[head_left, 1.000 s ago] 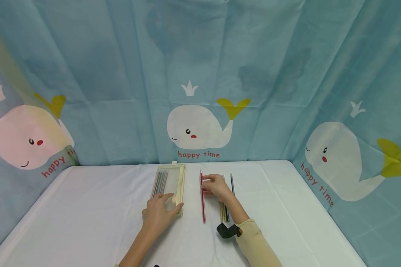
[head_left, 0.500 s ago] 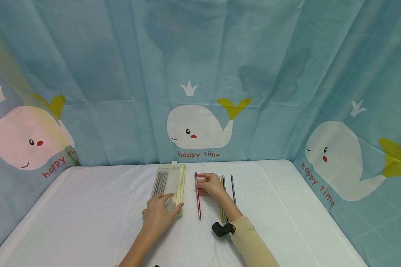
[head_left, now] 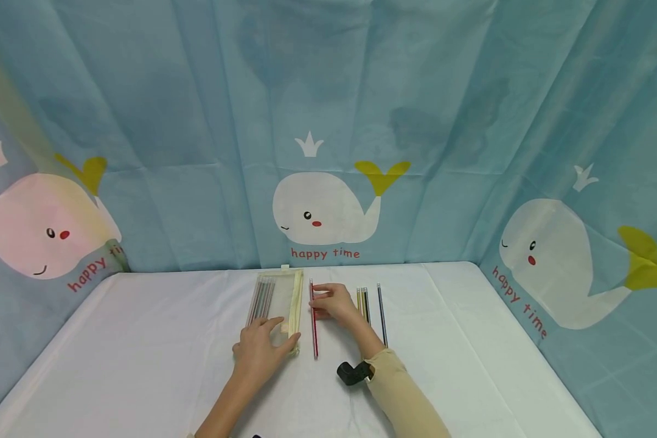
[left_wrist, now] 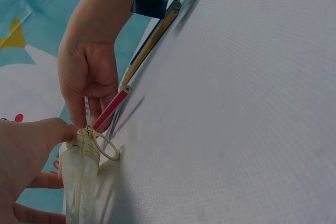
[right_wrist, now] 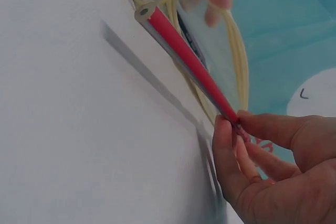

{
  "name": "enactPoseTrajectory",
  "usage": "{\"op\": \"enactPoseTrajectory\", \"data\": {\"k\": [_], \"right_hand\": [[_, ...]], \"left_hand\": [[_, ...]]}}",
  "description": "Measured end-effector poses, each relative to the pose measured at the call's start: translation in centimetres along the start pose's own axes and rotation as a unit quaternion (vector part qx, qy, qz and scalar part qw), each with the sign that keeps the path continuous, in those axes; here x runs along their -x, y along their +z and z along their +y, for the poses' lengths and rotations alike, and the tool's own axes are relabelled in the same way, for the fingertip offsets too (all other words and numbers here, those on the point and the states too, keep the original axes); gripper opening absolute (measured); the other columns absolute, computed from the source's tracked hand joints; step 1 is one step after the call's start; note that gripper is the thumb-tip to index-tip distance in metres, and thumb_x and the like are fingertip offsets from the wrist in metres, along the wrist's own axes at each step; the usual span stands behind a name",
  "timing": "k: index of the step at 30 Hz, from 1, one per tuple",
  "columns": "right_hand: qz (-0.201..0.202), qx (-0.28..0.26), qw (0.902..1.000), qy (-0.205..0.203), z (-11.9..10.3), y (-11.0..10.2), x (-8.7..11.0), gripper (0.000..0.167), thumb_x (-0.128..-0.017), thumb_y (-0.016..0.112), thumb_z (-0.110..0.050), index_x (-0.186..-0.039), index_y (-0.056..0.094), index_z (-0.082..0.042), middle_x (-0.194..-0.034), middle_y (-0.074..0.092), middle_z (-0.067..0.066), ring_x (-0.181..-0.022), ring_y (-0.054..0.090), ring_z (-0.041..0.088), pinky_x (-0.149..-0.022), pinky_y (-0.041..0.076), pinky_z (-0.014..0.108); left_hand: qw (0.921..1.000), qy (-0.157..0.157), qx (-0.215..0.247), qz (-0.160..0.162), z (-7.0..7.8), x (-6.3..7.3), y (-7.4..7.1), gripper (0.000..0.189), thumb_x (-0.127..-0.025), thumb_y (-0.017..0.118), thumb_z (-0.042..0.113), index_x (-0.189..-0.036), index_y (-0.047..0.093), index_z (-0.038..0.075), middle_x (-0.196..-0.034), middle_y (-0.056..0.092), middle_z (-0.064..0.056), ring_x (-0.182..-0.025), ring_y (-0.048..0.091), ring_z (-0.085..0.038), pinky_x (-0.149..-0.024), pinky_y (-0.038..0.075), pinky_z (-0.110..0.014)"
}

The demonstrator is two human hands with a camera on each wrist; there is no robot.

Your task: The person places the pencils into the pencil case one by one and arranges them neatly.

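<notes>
A red pencil is pinched between the thumb and fingers of my right hand, held just to the right of a clear pencil case. In the right wrist view the red pencil slants over the cloth, its flat end toward the camera and its shadow below. My left hand grips the near part of the pencil case, thumb by the cream zipper. The case's cream-edged mouth stands parted in the right wrist view. Several pencils lie inside the case's left side.
To the right of my right hand lie several yellow and dark pencils, partly hidden by the forearm. One dark blue pencil lies apart farther right. A white cloth covers the table, with blue whale-print curtains around it.
My right hand has carried the red pencil leftward, closer to the pencil case. The yellow and dark pencils have come into fuller view. My left hand has stayed on the case.
</notes>
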State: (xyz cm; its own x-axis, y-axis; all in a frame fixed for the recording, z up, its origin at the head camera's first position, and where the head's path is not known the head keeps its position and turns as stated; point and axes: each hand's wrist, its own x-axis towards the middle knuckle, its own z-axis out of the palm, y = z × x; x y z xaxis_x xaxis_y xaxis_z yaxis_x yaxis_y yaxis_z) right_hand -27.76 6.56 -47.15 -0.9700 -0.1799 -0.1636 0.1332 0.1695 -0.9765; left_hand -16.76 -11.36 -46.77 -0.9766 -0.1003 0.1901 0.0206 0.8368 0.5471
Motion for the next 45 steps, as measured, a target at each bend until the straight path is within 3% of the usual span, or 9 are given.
{"op": "enactPoseTrajectory", "data": {"k": [19, 27, 34, 45], "right_hand": [[-0.008, -0.027, 0.9996, 0.001, -0.6, 1.9, -1.8, 0.043, -0.093, 0.076, 0.004, -0.135, 0.064, 0.010, -0.105, 0.076, 0.022, -0.077, 0.073, 0.014, -0.068, 0.063, 0.029], [-0.015, -0.045, 0.9988, -0.007, -0.5, 2.6, -2.2, 0.041, -0.093, 0.072, 0.004, -0.132, 0.064, 0.014, -0.111, 0.075, 0.027, -0.080, 0.075, 0.020, -0.072, 0.065, 0.035], [-0.010, -0.049, 0.9988, 0.003, -0.3, 3.2, -2.7, 0.039, -0.093, 0.074, -0.002, -0.129, 0.066, 0.013, -0.103, 0.077, 0.024, -0.076, 0.075, 0.017, -0.068, 0.064, 0.031], [0.006, -0.037, 0.9993, 0.003, -0.5, 4.4, -2.8, 0.037, -0.092, 0.069, 0.004, -0.128, 0.066, 0.014, -0.098, 0.075, 0.022, -0.074, 0.073, 0.017, -0.069, 0.064, 0.032]], "left_hand": [[1.0000, 0.001, 0.009, 0.002, -0.1, 0.0, 0.0, 0.054, -0.087, 0.084, 0.045, -0.127, 0.076, 0.010, -0.128, 0.068, -0.020, -0.116, 0.063, -0.050, -0.077, 0.049, -0.072], [0.9999, -0.001, 0.014, -0.002, -0.1, 0.0, -0.2, 0.055, -0.087, 0.083, 0.048, -0.128, 0.076, 0.011, -0.129, 0.067, -0.020, -0.117, 0.062, -0.050, -0.076, 0.049, -0.071], [0.9999, 0.001, 0.012, -0.002, 0.0, 0.1, -0.1, 0.055, -0.088, 0.083, 0.047, -0.127, 0.076, 0.009, -0.129, 0.068, -0.022, -0.118, 0.062, -0.050, -0.076, 0.049, -0.073], [1.0000, 0.001, 0.005, 0.001, 0.0, 0.1, -0.2, 0.054, -0.088, 0.083, 0.047, -0.127, 0.076, 0.010, -0.128, 0.068, -0.022, -0.118, 0.062, -0.050, -0.076, 0.050, -0.073]]}}
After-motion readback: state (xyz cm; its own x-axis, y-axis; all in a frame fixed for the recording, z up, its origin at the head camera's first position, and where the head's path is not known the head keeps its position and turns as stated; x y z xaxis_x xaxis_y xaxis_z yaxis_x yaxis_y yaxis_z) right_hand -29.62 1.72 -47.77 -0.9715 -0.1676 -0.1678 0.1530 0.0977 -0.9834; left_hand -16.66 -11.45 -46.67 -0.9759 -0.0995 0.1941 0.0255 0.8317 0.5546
